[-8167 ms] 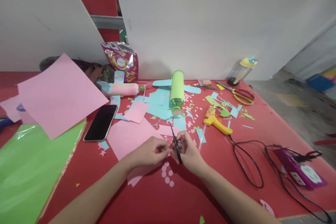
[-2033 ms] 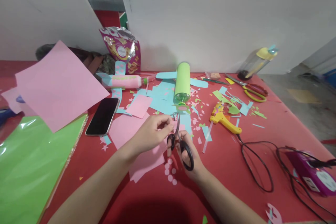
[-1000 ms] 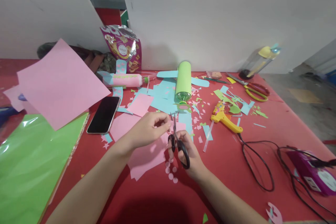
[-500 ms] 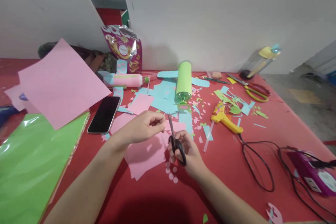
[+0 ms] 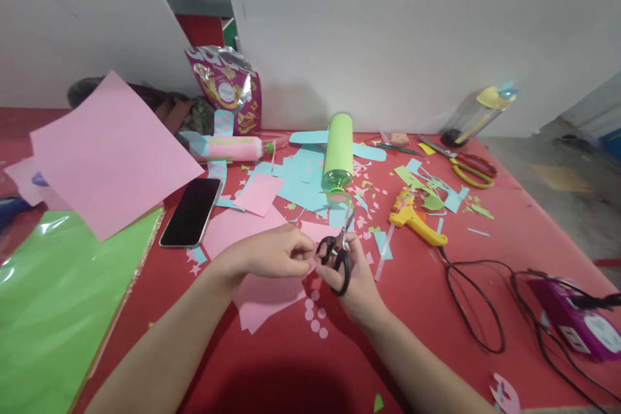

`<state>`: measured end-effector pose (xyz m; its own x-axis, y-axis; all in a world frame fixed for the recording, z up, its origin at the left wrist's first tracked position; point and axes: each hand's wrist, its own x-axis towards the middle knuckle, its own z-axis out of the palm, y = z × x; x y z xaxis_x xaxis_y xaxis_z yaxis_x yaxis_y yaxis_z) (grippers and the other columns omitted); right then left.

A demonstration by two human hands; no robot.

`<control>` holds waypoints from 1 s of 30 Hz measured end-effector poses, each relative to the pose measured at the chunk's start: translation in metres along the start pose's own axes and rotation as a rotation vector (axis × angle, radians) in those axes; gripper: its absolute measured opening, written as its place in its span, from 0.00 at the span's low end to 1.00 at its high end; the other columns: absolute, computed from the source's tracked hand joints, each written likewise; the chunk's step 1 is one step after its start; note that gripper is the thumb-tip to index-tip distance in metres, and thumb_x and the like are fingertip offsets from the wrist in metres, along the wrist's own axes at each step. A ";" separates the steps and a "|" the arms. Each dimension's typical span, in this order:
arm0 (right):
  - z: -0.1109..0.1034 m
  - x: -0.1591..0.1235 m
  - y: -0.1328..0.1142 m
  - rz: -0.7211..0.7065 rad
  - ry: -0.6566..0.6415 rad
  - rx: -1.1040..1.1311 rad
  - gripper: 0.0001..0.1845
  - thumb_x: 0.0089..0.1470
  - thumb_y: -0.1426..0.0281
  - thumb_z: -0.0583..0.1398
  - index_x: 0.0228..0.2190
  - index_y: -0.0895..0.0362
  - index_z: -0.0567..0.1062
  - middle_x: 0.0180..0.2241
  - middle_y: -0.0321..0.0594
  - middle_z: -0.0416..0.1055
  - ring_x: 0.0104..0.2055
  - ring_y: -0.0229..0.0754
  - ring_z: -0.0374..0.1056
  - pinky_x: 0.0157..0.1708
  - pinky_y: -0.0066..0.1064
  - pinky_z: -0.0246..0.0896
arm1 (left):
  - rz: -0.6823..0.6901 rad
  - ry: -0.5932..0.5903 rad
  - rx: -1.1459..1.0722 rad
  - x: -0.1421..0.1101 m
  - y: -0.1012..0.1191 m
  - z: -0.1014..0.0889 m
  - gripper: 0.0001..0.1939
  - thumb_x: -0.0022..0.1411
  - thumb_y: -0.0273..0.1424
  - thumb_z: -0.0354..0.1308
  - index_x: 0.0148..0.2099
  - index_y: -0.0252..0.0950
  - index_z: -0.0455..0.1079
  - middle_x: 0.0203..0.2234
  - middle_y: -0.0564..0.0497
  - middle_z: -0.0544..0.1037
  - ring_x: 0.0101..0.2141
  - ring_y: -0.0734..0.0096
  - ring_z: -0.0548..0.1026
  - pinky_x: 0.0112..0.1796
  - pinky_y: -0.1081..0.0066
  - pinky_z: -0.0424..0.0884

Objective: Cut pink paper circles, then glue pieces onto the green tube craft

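My right hand (image 5: pixel 358 281) is closed round a pair of black-handled scissors (image 5: pixel 343 265), whose blades point away from me and stand slightly apart. Close beside it, my left hand (image 5: pixel 279 251) is pinched, with a small piece of pink paper (image 5: pixel 312 264) at its fingertips. The right thumb and fingertips are near this piece too; whether they touch it is unclear. Under the hands lie pink paper sheets (image 5: pixel 269 307). Several small pink paper circles (image 5: pixel 315 325) rest on the red table just in front of them.
Behind the hands lie a green-wrapped bottle (image 5: pixel 339 149) with blue wings and a pink-wrapped bottle (image 5: pixel 235 148). A yellow glue gun (image 5: pixel 412 217) with a cord and yellow-red scissors (image 5: pixel 473 171) lie right. Left are a phone (image 5: pixel 191 213) and green sheets (image 5: pixel 63 304).
The scissors have turned in my right hand, their blades swinging to the right. My left hand has moved right and slightly towards me, so both hands' fingertips now meet closely.
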<state>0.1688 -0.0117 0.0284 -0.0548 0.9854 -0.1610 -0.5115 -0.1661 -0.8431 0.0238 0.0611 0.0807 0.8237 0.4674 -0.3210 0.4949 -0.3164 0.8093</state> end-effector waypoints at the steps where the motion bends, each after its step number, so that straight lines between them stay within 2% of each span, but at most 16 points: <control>1: 0.000 0.000 0.000 0.007 0.004 -0.008 0.22 0.35 0.78 0.66 0.28 0.52 0.59 0.28 0.26 0.65 0.26 0.29 0.62 0.28 0.23 0.58 | 0.001 -0.016 -0.011 0.001 -0.001 0.001 0.09 0.50 0.26 0.47 0.20 0.35 0.53 0.15 0.59 0.55 0.18 0.80 0.53 0.20 0.76 0.49; 6: -0.001 0.001 0.002 0.018 0.006 -0.034 0.22 0.35 0.80 0.66 0.28 0.53 0.59 0.26 0.26 0.66 0.27 0.29 0.61 0.29 0.22 0.57 | 0.016 -0.035 -0.039 0.005 -0.004 0.004 0.11 0.50 0.26 0.47 0.19 0.35 0.49 0.14 0.59 0.52 0.18 0.80 0.51 0.20 0.75 0.49; 9: -0.001 0.002 0.002 0.006 0.026 -0.040 0.22 0.35 0.79 0.66 0.28 0.53 0.59 0.26 0.26 0.65 0.27 0.29 0.62 0.29 0.22 0.57 | 0.026 -0.028 -0.041 0.006 -0.005 0.004 0.11 0.51 0.27 0.48 0.19 0.35 0.52 0.15 0.59 0.53 0.18 0.80 0.52 0.20 0.76 0.49; 14: -0.004 0.004 0.001 -0.077 0.171 -0.074 0.19 0.39 0.77 0.64 0.28 0.52 0.58 0.26 0.25 0.65 0.26 0.29 0.61 0.25 0.21 0.56 | -0.001 0.013 -0.066 0.006 -0.005 0.002 0.10 0.57 0.29 0.45 0.25 0.34 0.63 0.18 0.56 0.64 0.21 0.78 0.62 0.24 0.77 0.56; 21: -0.005 0.004 0.000 -0.096 0.331 -0.109 0.20 0.38 0.74 0.64 0.28 0.51 0.57 0.27 0.26 0.64 0.25 0.31 0.60 0.21 0.22 0.57 | -0.042 0.126 -0.104 0.013 -0.002 0.011 0.15 0.60 0.36 0.45 0.23 0.35 0.58 0.17 0.57 0.66 0.20 0.77 0.65 0.24 0.76 0.59; 30: -0.004 0.005 -0.002 -0.092 0.307 -0.086 0.22 0.37 0.71 0.66 0.28 0.51 0.57 0.27 0.27 0.63 0.25 0.32 0.62 0.18 0.22 0.55 | -0.063 0.182 -0.198 0.020 0.002 0.019 0.16 0.60 0.35 0.45 0.22 0.35 0.60 0.12 0.57 0.67 0.19 0.76 0.67 0.27 0.75 0.61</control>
<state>0.1727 -0.0063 0.0274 0.2557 0.9418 -0.2182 -0.4273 -0.0924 -0.8994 0.0461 0.0546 0.0665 0.7211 0.6272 -0.2944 0.4648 -0.1228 0.8769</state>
